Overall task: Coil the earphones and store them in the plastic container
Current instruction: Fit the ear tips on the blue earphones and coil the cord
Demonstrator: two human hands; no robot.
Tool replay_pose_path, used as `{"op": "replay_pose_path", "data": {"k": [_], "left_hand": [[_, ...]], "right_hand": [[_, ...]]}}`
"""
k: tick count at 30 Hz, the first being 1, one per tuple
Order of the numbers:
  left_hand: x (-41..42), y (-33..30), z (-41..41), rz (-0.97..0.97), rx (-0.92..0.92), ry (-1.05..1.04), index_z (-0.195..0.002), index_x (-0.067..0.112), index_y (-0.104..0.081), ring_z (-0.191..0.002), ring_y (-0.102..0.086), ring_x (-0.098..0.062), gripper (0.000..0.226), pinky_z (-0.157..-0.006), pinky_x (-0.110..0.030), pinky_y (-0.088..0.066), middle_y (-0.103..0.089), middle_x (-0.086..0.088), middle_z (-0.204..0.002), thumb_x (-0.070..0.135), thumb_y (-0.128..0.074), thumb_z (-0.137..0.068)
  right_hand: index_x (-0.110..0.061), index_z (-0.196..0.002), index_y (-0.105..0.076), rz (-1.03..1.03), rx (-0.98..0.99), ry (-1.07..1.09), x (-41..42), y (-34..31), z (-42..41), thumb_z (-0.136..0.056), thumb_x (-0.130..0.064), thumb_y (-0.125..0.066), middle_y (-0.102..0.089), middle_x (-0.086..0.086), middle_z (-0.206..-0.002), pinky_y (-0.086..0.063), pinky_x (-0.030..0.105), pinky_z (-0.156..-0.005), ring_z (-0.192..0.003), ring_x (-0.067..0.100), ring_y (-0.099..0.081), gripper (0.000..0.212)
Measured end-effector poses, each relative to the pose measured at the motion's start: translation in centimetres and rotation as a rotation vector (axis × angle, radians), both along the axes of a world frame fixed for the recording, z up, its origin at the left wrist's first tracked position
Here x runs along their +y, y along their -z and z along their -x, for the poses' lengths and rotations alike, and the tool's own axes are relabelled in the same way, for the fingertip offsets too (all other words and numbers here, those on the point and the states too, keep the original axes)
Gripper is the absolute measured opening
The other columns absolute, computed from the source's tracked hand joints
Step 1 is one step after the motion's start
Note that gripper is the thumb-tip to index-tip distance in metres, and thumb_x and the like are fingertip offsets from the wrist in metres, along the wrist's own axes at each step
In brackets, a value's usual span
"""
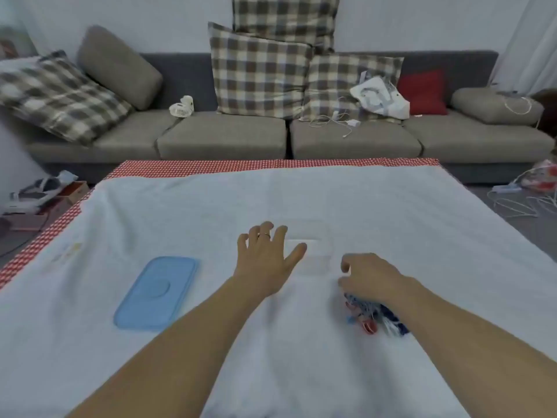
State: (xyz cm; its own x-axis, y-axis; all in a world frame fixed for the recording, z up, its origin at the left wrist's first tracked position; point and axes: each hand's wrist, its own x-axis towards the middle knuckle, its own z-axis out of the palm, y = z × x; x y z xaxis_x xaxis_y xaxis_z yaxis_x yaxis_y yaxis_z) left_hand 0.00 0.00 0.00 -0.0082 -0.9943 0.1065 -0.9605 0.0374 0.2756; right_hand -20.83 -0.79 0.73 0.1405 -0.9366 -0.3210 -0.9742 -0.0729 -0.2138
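Observation:
A clear plastic container (313,251) stands open on the white cloth at the table's middle, faint against the fabric. Its blue lid (156,292) lies flat to the left. My left hand (266,257) hovers with fingers spread just left of the container, thumb near its left rim. My right hand (369,277) is curled, fingers bent down, just in front and to the right of the container. A tangled bundle of blue, white and red earphones (373,316) lies under my right wrist, partly hidden by the hand. Whether the fingers grip the cord is not visible.
A white cloth (211,206) over a red checked tablecloth (196,168) covers the table. Behind it stands a grey sofa (223,134) with checked cushions, a small white fan (182,107) and loose white cables (340,119). Boxes sit on the floor at left.

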Motion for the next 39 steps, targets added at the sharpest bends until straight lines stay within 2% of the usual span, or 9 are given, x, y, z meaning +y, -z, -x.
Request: {"op": "replay_pose_path", "data": {"k": [5,8,14,19,22,27,31,36,39], "left_hand": [[5.8,3.0,-0.5,-0.071,-0.014,0.038,-0.156,0.027,-0.03,-0.149,-0.023,-0.027,0.061,-0.119,-0.042,-0.015,-0.023,-0.006,-0.164,0.059,-0.032,-0.104],[7.8,4.1,-1.6,-0.118,0.0,0.039,-0.157,0.028,-0.025,-0.151,-0.019,-0.027,0.06,-0.122,-0.042,-0.014,-0.02,-0.006,-0.165,0.055,-0.033,-0.105],[9.0,5.2,-1.3,-0.113,0.075,0.052,-0.157,0.028,-0.023,-0.149,-0.021,-0.026,0.059,-0.121,-0.039,-0.017,-0.022,-0.003,-0.162,0.047,-0.041,-0.104],[8.8,4.5,0.2,-0.139,0.303,0.098,-0.156,0.03,-0.025,-0.145,-0.028,-0.02,0.061,-0.116,-0.035,-0.024,-0.028,0.005,-0.158,0.039,-0.052,-0.101],[8.3,4.1,0.2,-0.13,0.541,0.079,-0.152,0.037,-0.028,-0.138,-0.037,-0.011,0.062,-0.108,-0.029,-0.033,-0.04,0.012,-0.147,0.037,-0.059,-0.098],[8.6,4.7,-0.8,-0.176,0.803,0.09,-0.132,0.045,-0.047,-0.115,-0.056,0.009,0.05,-0.09,-0.016,-0.042,-0.062,0.023,-0.122,0.041,-0.072,-0.089],[7.9,4.3,-2.2,-0.282,0.927,0.078,-0.117,0.036,-0.057,-0.095,-0.07,0.002,0.035,-0.083,-0.02,-0.055,-0.069,0.016,-0.111,0.032,-0.076,-0.088],[6.9,4.7,-3.8,-0.321,0.918,0.057,-0.129,0.047,-0.048,-0.094,-0.073,-0.006,0.057,-0.092,-0.035,-0.059,-0.066,0.017,-0.114,0.028,-0.079,-0.085],[6.6,5.1,-4.1,-0.347,0.936,0.054,-0.114,0.04,-0.061,-0.085,-0.076,-0.016,0.036,-0.087,-0.042,-0.062,-0.071,0.011,-0.103,0.028,-0.077,-0.084]], "right_hand": [[-0.022,-0.122,-0.054,0.116,0.281,-0.155,4.8,3.0,-0.1,-0.097,-0.025,-0.054,-0.048,0.006,-0.123,-0.037,0.03,-0.072,-0.11,0.027,-0.054,0.025],[-0.017,-0.121,-0.051,0.222,0.275,-0.172,5.9,3.9,-0.3,-0.095,-0.012,-0.055,-0.051,0.007,-0.121,-0.037,0.031,-0.068,-0.109,0.028,-0.057,0.027],[-0.012,-0.114,-0.061,0.309,-0.199,0.174,5.1,4.5,0.0,-0.09,0.001,-0.052,-0.057,0.011,-0.113,-0.048,0.033,-0.071,-0.09,0.027,-0.057,0.029],[-0.021,-0.094,-0.065,0.415,-0.869,0.454,5.5,2.8,-1.8,-0.091,-0.004,-0.051,-0.072,0.001,-0.095,-0.058,0.043,-0.072,-0.083,0.029,-0.068,0.022],[-0.025,-0.097,-0.067,0.313,-1.163,0.525,5.7,1.4,-3.8,-0.09,-0.007,-0.055,-0.072,-0.007,-0.078,-0.051,0.032,-0.056,-0.067,0.019,-0.066,0.022],[-0.006,-0.108,-0.071,-0.124,-1.557,0.583,6.4,2.2,-7.0,-0.088,0.001,-0.062,-0.071,0.014,-0.085,-0.059,0.033,-0.064,-0.069,0.024,-0.065,0.023],[0.004,-0.108,-0.068,-0.339,-1.62,0.578,5.7,2.7,-8.6,-0.091,0.002,-0.057,-0.067,0.014,-0.082,-0.056,0.035,-0.071,-0.069,0.023,-0.064,0.021],[0.011,-0.105,-0.067,-0.453,-1.583,0.529,4.7,3.1,-9.2,-0.092,0.002,-0.051,-0.062,0.016,-0.084,-0.05,0.035,-0.073,-0.071,0.021,-0.059,0.022],[0.006,-0.096,-0.066,-0.512,-1.603,0.547,4.2,3.4,-9.3,-0.093,0.004,-0.047,-0.063,0.018,-0.082,-0.055,0.033,-0.069,-0.069,0.022,-0.062,0.019]]}}
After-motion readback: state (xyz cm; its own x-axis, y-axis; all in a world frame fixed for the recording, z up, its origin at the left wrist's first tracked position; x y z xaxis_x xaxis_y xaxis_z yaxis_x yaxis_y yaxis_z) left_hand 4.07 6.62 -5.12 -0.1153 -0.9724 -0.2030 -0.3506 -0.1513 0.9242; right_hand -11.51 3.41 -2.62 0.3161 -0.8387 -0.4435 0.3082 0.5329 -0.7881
